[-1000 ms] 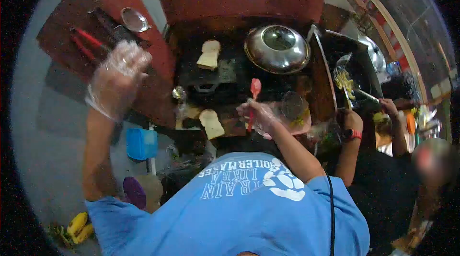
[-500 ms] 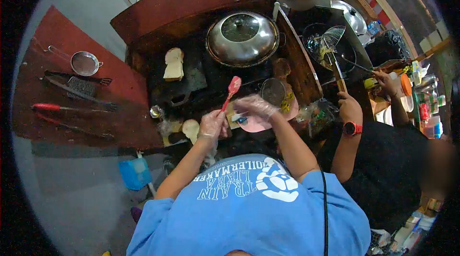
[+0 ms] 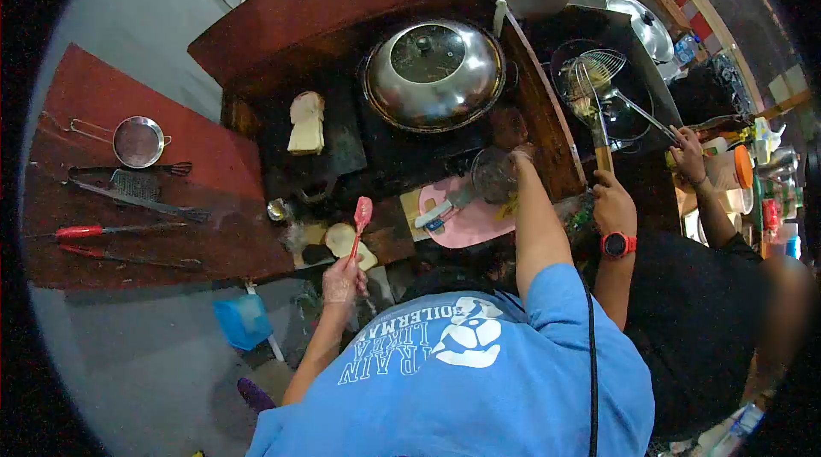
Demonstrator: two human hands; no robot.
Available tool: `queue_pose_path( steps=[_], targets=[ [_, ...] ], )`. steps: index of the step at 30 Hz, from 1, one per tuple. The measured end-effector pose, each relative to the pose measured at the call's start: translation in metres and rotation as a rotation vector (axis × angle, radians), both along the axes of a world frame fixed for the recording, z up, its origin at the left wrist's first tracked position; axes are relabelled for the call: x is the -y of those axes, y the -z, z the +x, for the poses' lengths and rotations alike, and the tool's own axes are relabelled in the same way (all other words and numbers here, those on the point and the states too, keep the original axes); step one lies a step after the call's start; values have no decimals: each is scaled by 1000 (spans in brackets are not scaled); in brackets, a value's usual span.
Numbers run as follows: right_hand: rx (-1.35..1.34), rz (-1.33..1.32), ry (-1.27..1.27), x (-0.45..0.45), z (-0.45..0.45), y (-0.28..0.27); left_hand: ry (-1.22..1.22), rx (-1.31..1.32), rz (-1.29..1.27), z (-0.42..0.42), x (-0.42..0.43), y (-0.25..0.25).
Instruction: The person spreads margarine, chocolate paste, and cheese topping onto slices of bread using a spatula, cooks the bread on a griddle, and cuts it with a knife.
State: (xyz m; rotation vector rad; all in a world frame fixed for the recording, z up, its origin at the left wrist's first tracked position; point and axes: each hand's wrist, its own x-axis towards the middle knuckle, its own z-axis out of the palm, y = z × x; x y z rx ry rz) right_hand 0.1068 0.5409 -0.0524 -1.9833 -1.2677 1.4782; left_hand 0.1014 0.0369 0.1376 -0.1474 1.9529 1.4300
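Observation:
My left hand [image 3: 341, 281], in a clear plastic glove, is closed round the handle of a red silicone spatula [image 3: 363, 212], its head pointing up. Just behind the spatula, a bread slice [image 3: 342, 239] lies on the counter. My right hand [image 3: 522, 154] reaches forward to the far edge of a clear round bowl [image 3: 492, 176]; its fingers are too small and dark to make out. Below it is a pink cutting board [image 3: 479, 228], with a knife [image 3: 434, 216] lying across its left part. Bread topped with something pinkish [image 3: 306, 134] sits on the dark griddle [image 3: 342, 145].
A domed steel lid [image 3: 436, 85] covers a pan at the back. On the right, a co-worker's hands hold a wire skimmer [image 3: 633, 111] and a wooden-handled tool [image 3: 602, 149] over a wok [image 3: 629, 136]. Sieve [image 3: 138, 142] and tongs [image 3: 120, 230] hang on the left red panel.
My left hand has moved left and toward me with the spatula. My right hand has left the cutting board's near side and stretched forward to the right, uncovering the knife.

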Motion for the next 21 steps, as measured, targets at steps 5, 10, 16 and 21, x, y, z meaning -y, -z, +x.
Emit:
queue_pose_path(
  steps=[5,10,16,21],
  targets=[
    [14,49,9,-7,-5,0,-33,-102,54,1,6,4],
    [12,85,34,-8,-11,3,-9,-170,66,3,1,-1],
    [-53,214,13,-10,-8,30,109,-321,49,6,-6,3],
    [-126,-4,-169,26,24,-65,217,-437,-88,10,-19,-7]
  ],
)
